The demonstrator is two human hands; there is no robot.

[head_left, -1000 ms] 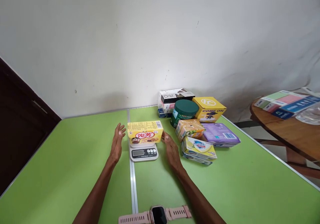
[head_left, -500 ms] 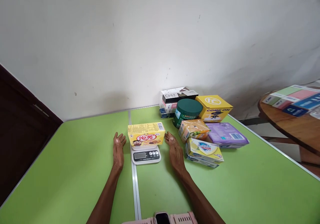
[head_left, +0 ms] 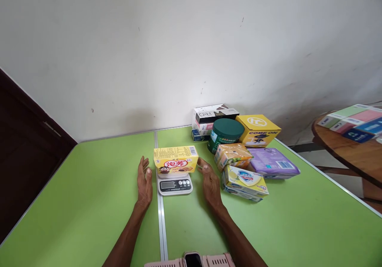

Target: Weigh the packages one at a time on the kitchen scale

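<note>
A yellow snack box (head_left: 176, 161) with red lettering lies across the platform of a white digital kitchen scale (head_left: 175, 185). The scale's dark display faces me, and no reading can be made out. To the left of the box, my left hand (head_left: 145, 183) stands open, palm turned inward, a small gap from the box's end. My right hand (head_left: 211, 183) is at the box's right end, fingers apart and partly stretched out behind its corner. Whether those right fingertips touch the box I cannot tell.
Right of my right hand are a yellow soap pack (head_left: 245, 181), an orange tissue pack (head_left: 233, 155), a purple pack (head_left: 273, 162), a green tub (head_left: 226, 135), a yellow box (head_left: 258, 129) and stacked boxes (head_left: 215, 115). A pink-strapped watch (head_left: 193, 260) lies at the front edge.
My left hand has moved a little to the right, closer to the box, and its thumb has come up. My right hand has barely shifted. The view has turned slightly.
</note>
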